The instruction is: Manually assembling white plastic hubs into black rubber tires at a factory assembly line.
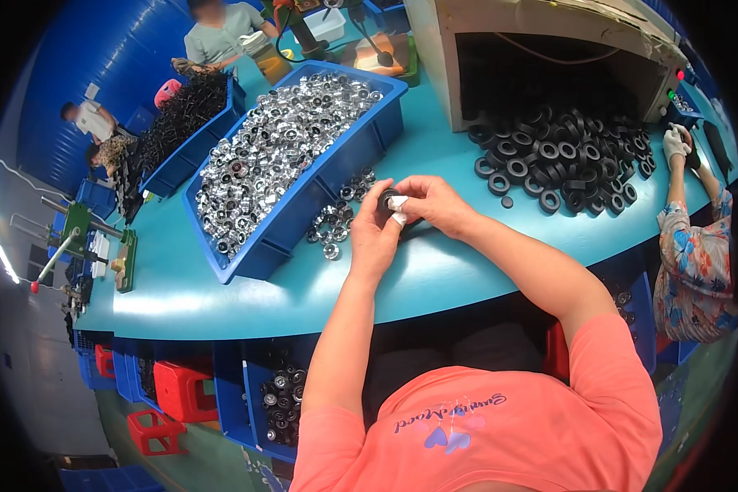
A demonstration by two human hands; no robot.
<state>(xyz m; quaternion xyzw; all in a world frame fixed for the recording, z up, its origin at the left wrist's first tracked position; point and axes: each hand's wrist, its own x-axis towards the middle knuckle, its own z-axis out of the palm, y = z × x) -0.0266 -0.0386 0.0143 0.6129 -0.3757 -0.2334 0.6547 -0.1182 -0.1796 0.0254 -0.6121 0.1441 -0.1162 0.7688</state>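
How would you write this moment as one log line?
left hand: holds dark round piece | right hand: fingers on same piece | blue bin: heaped with silver parts | black rings: piled on teal table

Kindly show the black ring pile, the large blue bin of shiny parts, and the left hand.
Black ring pile point(559, 164), head view: rings near its middle.
Large blue bin point(330, 185), head view: its near wall.
Left hand point(373, 238), head view: between fingers and wrist.

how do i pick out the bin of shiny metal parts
On the teal table, look left of the heap of black rings, past the left hand. A long blue bin stands there at a slant. Its heaped shiny silver parts set it apart from the blue bin farther left, which holds dark pieces.
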